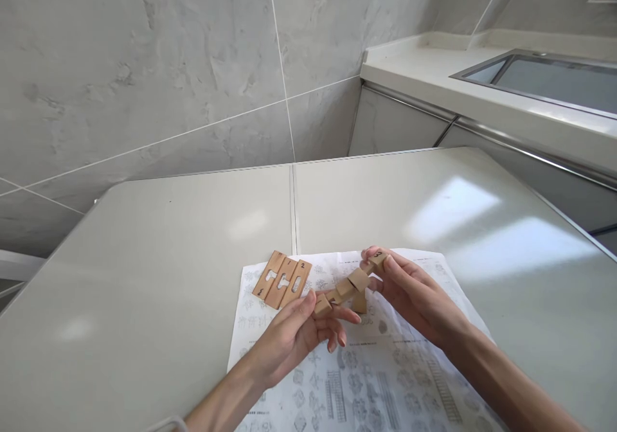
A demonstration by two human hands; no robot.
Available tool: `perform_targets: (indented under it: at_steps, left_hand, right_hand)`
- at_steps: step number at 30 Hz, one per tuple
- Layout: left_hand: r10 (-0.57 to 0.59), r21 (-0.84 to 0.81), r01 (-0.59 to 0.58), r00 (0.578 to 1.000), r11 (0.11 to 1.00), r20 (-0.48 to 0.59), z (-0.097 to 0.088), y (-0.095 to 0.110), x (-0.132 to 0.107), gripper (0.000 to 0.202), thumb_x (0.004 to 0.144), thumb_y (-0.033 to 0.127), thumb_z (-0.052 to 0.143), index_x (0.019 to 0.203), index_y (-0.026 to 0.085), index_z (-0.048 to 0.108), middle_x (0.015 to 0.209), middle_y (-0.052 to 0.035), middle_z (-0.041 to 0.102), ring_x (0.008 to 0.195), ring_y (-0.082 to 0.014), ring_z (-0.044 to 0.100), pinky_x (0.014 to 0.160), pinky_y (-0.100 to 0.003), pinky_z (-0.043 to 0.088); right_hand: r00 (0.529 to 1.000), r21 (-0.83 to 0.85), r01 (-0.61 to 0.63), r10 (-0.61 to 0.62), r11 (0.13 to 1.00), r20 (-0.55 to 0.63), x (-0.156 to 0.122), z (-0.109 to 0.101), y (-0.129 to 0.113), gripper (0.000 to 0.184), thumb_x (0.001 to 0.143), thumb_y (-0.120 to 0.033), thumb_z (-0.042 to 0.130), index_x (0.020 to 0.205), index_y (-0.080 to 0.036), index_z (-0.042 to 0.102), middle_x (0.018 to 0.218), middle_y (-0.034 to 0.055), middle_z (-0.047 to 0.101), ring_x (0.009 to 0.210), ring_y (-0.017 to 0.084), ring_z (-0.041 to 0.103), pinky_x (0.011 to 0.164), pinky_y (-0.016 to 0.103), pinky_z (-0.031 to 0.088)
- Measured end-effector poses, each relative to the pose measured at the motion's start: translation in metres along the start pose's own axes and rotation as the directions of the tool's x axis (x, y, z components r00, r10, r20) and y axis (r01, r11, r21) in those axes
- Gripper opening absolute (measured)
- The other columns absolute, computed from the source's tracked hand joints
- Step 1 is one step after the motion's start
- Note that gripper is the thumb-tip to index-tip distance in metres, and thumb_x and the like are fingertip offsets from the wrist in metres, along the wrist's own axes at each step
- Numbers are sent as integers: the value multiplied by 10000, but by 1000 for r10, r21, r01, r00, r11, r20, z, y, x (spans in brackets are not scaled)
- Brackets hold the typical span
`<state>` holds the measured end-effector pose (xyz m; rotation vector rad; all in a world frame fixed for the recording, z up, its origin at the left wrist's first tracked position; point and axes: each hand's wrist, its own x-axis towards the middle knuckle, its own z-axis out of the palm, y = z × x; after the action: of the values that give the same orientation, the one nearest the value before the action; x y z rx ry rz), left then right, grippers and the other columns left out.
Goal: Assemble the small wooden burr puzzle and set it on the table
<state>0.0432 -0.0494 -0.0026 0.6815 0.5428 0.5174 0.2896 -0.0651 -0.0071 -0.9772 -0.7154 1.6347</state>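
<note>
Several notched wooden puzzle pieces (345, 288), fitted or lined up in a slanting row, span the gap between my two hands. My left hand (303, 335) pinches the lower left end with thumb and fingers. At the upper right end, my right hand (414, 284) grips a piece marked "3". A wooden part (360, 302) juts downward from the row's middle; how it joins is partly hidden. Beyond my left hand, flat wooden pieces (282, 279) with cut-out slots and handwritten numbers lie side by side on the printed sheet.
A creased instruction sheet (376, 380) with small printed diagrams lies under my hands on the glossy pale table (144, 271). A seam crosses the tabletop. Behind rises a grey tiled wall (193, 53); at right stands a white counter (409, 65) with an inset sink or panel.
</note>
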Motion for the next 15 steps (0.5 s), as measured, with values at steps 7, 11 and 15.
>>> perform_targets:
  at_steps: [7,11,15]
  left_hand:
    - [45,3,-45,999,999,4,-1,-3,-1,484,1128,490,444,1409,165,668,1219,-198,735,841,-173,659,740,-302,453]
    - [62,29,-63,998,998,21,0,-1,-2,365,1118,398,521,1371,181,671,1298,-190,705,900,-184,703,795,-316,488]
    - [60,102,-65,997,993,53,3,0,-3,393,1113,415,529,1426,195,617,1348,-196,686,925,-210,741,875,-378,528]
  right_hand:
    - [997,-70,-24,29,997,70,-3,2,4,380,1029,-596,648,1081,-222,699,689,-19,549,604,126,475,553,255,401]
    - [987,-220,0,35,976,158,-4,7,3,323,1043,-534,659,1098,-215,669,732,6,645,654,146,590,567,255,456]
    - [980,-332,52,16,942,198,-5,10,3,337,1045,-543,649,1120,-215,644,725,-3,665,598,132,582,537,253,466]
